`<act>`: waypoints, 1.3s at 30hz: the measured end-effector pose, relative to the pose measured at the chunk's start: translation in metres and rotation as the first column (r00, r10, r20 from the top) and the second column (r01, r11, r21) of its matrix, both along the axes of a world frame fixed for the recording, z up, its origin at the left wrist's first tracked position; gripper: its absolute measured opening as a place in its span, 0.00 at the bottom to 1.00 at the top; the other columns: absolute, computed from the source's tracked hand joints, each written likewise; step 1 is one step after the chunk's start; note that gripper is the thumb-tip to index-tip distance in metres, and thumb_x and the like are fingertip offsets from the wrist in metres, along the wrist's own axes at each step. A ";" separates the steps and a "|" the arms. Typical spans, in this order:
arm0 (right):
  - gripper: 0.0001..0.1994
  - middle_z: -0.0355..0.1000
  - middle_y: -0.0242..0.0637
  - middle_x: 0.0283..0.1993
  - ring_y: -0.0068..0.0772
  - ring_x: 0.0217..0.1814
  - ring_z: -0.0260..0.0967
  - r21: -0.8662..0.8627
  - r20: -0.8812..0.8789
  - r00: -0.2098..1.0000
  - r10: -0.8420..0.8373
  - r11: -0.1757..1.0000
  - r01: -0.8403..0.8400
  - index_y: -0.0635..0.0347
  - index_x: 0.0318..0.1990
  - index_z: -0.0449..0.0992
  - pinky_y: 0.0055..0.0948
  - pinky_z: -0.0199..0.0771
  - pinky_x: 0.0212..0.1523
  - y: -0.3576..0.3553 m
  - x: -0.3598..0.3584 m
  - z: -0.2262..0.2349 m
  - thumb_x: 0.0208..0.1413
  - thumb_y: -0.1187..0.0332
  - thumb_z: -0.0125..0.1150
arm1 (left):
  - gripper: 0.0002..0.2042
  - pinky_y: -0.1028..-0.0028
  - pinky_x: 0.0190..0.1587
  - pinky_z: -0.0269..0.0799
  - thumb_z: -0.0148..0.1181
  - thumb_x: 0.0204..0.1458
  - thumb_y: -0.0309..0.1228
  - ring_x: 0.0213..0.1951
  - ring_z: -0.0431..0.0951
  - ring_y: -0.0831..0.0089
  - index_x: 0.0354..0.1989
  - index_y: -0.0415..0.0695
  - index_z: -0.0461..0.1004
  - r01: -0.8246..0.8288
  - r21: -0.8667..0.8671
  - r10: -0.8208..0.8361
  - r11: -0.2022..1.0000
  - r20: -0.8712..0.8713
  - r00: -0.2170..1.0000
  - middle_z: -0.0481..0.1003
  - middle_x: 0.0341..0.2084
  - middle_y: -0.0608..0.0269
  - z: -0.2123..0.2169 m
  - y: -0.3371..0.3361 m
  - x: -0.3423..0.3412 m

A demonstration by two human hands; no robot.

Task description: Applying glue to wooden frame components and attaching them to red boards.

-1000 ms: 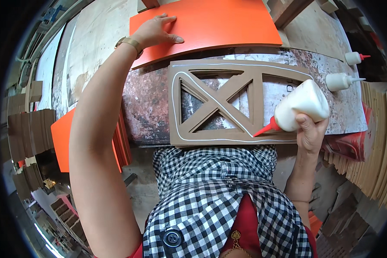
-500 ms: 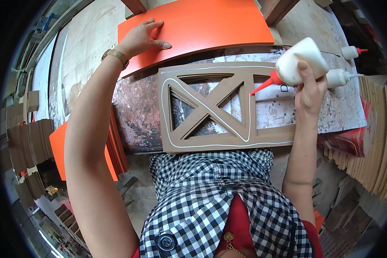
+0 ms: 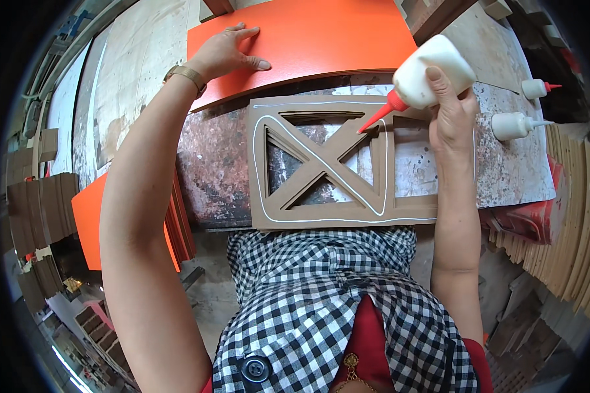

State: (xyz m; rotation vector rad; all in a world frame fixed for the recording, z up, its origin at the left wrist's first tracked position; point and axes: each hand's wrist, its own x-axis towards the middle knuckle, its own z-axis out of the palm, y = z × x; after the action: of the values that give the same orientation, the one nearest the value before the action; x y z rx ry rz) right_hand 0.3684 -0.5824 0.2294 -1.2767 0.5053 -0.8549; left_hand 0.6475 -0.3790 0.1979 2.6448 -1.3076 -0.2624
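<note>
Glue nozzle at the lattice's upper bar

The right hand (image 3: 453, 114) gripped the white glue bottle (image 3: 432, 69), its red nozzle pointing toward 8 o'clock onto the brown cutout frame (image 3: 328, 167); the left hand (image 3: 226, 52) lay flat and open on the orange board (image 3: 308, 39) at 11 o'clock.

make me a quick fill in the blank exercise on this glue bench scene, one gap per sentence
1. The right hand holds a white glue bottle with a ____ nozzle.
2. The left hand lies flat on the ____ board.
3. The line of glue on the brown cut-out frame is ____ in colour.
4. Past the right hand, ____ more glue bottles lie on the bench.

Missing words: red; orange; white; two
</note>
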 end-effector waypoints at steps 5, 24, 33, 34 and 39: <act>0.25 0.72 0.43 0.36 0.31 0.33 0.72 0.022 -0.028 0.998 0.057 0.998 -0.056 0.70 0.45 0.67 0.20 0.75 0.34 0.046 0.007 0.003 0.41 0.68 0.70 | 0.45 0.66 0.60 0.58 0.66 0.27 0.61 0.59 0.60 0.57 0.58 0.50 0.64 -0.002 0.001 0.002 1.000 -0.012 1.000 0.57 0.60 0.53 0.003 -0.001 -0.002; 0.25 0.68 0.44 0.45 0.35 0.41 0.71 0.562 0.034 0.986 0.163 0.813 -0.154 0.66 0.51 0.62 0.29 0.77 0.38 0.115 -0.004 0.015 0.48 0.66 0.64 | 0.44 0.66 0.59 0.58 0.67 0.29 0.57 0.60 0.58 0.57 0.57 0.49 0.63 -0.005 -0.011 0.005 1.000 -0.030 1.000 0.57 0.60 0.52 0.003 0.000 -0.001; 0.23 0.67 0.48 0.48 0.44 0.45 0.70 0.614 0.351 0.916 -0.192 0.787 -0.070 0.67 0.51 0.62 0.36 0.78 0.43 -0.049 -0.117 0.010 0.53 0.61 0.58 | 0.32 0.64 0.53 0.62 0.65 0.38 0.44 0.52 0.65 0.54 0.54 0.45 0.65 0.108 0.223 -0.141 0.969 0.138 0.980 0.62 0.55 0.51 0.028 -0.021 -0.036; 0.22 0.67 0.49 0.47 0.44 0.44 0.70 0.669 0.353 0.901 -0.252 0.741 -0.055 0.67 0.50 0.63 0.37 0.78 0.43 -0.069 -0.132 0.005 0.53 0.61 0.57 | 0.24 0.61 0.48 0.64 0.61 0.41 0.40 0.47 0.67 0.55 0.48 0.44 0.68 0.247 0.026 -0.243 0.969 0.299 0.923 0.66 0.49 0.53 0.022 -0.026 -0.047; 0.21 0.67 0.53 0.45 0.44 0.41 0.71 0.784 0.254 0.826 -0.504 0.607 0.130 0.71 0.48 0.64 0.33 0.79 0.38 -0.149 -0.184 -0.052 0.55 0.60 0.54 | 0.06 0.64 0.35 0.69 0.57 0.39 0.28 0.29 0.71 0.57 0.27 0.40 0.75 0.582 -0.405 -0.641 0.705 -0.013 0.767 0.72 0.26 0.53 0.035 -0.078 -0.186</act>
State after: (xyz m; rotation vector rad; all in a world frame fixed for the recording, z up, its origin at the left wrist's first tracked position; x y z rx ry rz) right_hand 0.1840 -0.7313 0.1775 -0.1838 0.6294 -1.0655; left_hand 0.4613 -0.4569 0.2329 1.7578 -1.9259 -0.2561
